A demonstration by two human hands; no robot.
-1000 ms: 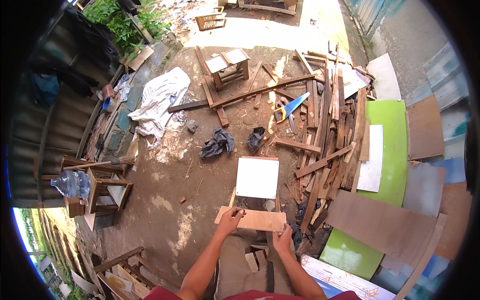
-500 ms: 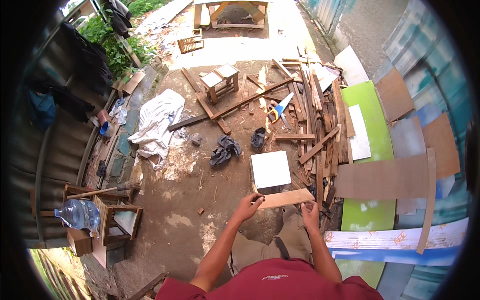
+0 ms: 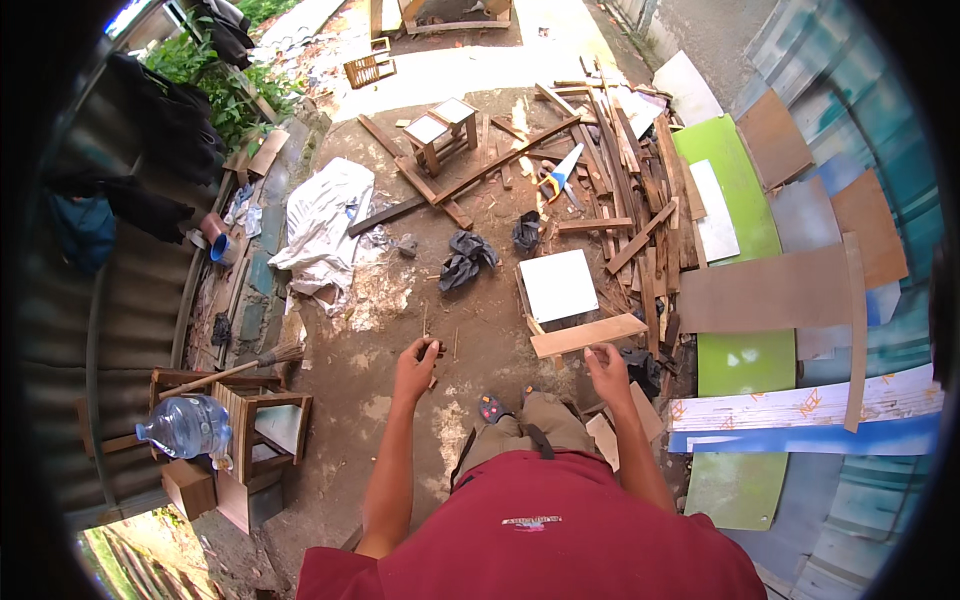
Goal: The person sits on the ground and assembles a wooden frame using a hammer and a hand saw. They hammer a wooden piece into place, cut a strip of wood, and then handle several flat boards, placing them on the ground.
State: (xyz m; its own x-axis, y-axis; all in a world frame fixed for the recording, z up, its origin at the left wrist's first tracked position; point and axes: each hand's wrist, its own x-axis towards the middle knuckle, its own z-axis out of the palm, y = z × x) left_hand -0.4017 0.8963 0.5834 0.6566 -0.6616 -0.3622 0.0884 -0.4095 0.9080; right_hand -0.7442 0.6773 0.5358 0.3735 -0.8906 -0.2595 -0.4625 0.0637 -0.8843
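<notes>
My left hand is held over the bare ground with fingers curled and thumb close to them. Anything between the fingertips is too small to make out. My right hand is by the lower edge of a narrow light-brown wooden board, its fingers a little apart and not wrapped round it. Whether the fingertips touch the board I cannot tell. The board lies slantwise along the near side of a small piece with a white square top and wooden edging.
Scrap timber is piled at the right, with a handsaw beside it. Painted panels line the right side. A white-topped stool, black plastic and white cloth lie ahead. A water bottle rests at the left.
My left hand has come off the board and moved left. My right hand has drawn back to the board's lower edge. The view has shifted, and my feet now show.
</notes>
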